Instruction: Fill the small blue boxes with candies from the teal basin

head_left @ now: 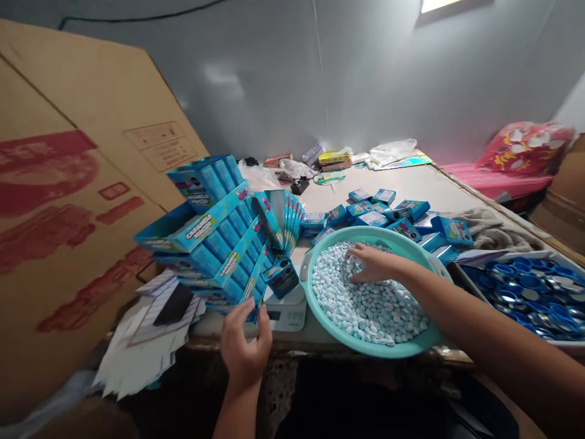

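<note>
A grey wall (365,79) filled the far side of the room, with a bright window (439,5) at its top edge. Large sheets of brown cardboard (68,183) printed with red marks leaned along the left side. A pale table (411,183) ran from near to far, cluttered at its far end with plastic bags, packets and papers. To the far right a red and yellow patterned bag (521,146) lay on a pink surface.

On the left part of the table stood a leaning stack of blue display boxes (219,238), fanned out and tilted. More small blue boxes (393,213) lay scattered in the middle of the table, just beyond a round teal basin (320,311). The basin sat at the near edge and was heaped with small pale blue-white tablets (370,305). A white tray (475,286) at the near right held shiny blue round lids (530,286). White card sheets (146,341) spilled over the near left edge. A white scale (287,311) sat between the stack and the basin, with one small blue box (282,277) resting on it.

The right hand (372,263) reached into the basin, fingers spread flat on the tablets, gripping nothing that could be seen. The left hand (244,344) was raised at the foot of the stack, fingers loosely curled and touching the lowest display box, without a clear grip.
</note>
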Motion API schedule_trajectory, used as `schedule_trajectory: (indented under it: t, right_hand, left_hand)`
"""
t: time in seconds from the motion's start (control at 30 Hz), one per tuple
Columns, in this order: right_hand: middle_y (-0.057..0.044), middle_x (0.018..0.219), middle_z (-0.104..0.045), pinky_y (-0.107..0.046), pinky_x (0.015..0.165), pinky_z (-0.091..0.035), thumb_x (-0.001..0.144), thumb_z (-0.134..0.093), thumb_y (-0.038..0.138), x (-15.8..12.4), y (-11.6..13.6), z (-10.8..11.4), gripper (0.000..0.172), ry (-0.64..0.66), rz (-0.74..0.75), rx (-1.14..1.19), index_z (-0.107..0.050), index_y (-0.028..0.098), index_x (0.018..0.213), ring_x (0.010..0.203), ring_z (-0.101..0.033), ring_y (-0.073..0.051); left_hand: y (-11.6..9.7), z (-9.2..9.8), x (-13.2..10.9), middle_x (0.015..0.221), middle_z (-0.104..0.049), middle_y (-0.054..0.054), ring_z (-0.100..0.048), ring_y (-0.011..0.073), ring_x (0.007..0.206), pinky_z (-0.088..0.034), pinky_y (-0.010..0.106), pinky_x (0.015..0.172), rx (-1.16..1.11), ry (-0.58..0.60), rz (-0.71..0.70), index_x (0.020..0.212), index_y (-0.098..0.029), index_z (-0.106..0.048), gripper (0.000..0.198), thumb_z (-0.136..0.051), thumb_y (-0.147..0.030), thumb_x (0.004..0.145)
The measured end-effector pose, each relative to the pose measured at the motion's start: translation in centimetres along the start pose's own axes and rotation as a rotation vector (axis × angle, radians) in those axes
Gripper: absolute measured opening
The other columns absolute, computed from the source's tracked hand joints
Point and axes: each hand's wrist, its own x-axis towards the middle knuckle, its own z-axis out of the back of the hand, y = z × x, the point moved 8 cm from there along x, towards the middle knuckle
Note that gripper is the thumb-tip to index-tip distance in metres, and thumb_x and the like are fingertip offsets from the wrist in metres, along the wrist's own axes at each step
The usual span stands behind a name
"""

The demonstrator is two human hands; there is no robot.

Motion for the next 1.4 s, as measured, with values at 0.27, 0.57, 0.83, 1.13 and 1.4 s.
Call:
schedule_trajectory:
  t: [0.27, 0.57, 0.83, 1.13, 1.4]
  right_hand:
    - [-0.007, 0.102, -0.074, -0.033, 0.078, -0.051, 0.079, -0.078, 0.019, -0.3, 0.5, 0.1, 0.015, -0.037, 0.024, -0.090, -0.079, 0.025, 0.094, 0.093, -0.069, -0.025]
    - [-0.003, 0.084, -0.074, -0.028, 0.064, -0.044, 0.082, -0.071, 0.024, -0.4, -1.6, 0.9, 0.015, -0.052, -0.131, -0.117, -0.079, 0.021, 0.094, 0.074, -0.067, -0.019]
    - [-0.003, 0.087, -0.074, -0.027, 0.064, -0.045, 0.080, -0.068, 0.026, -1.0, -3.3, 0.2, 0.018, -0.063, -0.257, -0.141, -0.077, 0.022, 0.095, 0.072, -0.065, -0.018]
    - [-0.004, 0.081, -0.073, -0.028, 0.062, -0.041, 0.074, -0.067, 0.023, -0.9, -2.1, 0.0, 0.016, 0.043, -0.277, -0.237, -0.077, 0.022, 0.086, 0.071, -0.063, -0.019]
    - [-0.003, 0.073, -0.069, -0.029, 0.061, -0.038, 0.086, -0.060, 0.027, -0.9, -1.1, 1.0, 0.017, -0.040, -0.168, -0.140, -0.074, 0.020, 0.079, 0.065, -0.058, -0.017]
  left_hand:
    - [4.8, 7.5, -10.5, 0.101, -0.071, 0.011, -0.071, 0.0207, 0.089, -0.061, 0.037, 0.084, 0.057, -0.029, 0.638, 0.116, -0.013, -0.065, 0.034, -0.072, -0.034, 0.090]
    - [10.4, 11.2, -18.6, 0.106, -0.071, 0.013, -0.071, 0.0280, 0.101, -0.058, 0.051, 0.100, 0.050, -0.106, 1.100, 0.126, -0.014, -0.064, 0.057, -0.075, -0.047, 0.081]
    - [17.5, 7.3, -12.9, 0.095, -0.067, 0.009, -0.071, 0.0299, 0.093, -0.059, 0.058, 0.098, 0.067, -0.296, 0.999, 0.120, -0.012, -0.060, 0.060, -0.077, -0.047, 0.075]
    - [19.8, 0.2, -11.6, 0.094, -0.066, 0.006, -0.068, 0.0241, 0.087, -0.060, 0.048, 0.092, -0.010, -0.204, 0.993, 0.113, -0.015, -0.059, 0.051, -0.070, -0.046, 0.074]
    - [20.2, 0.4, -11.9, 0.090, -0.065, 0.004, -0.063, 0.0193, 0.077, -0.058, 0.037, 0.076, -0.040, -0.213, 1.061, 0.110, -0.013, -0.060, 0.058, -0.070, -0.039, 0.060]
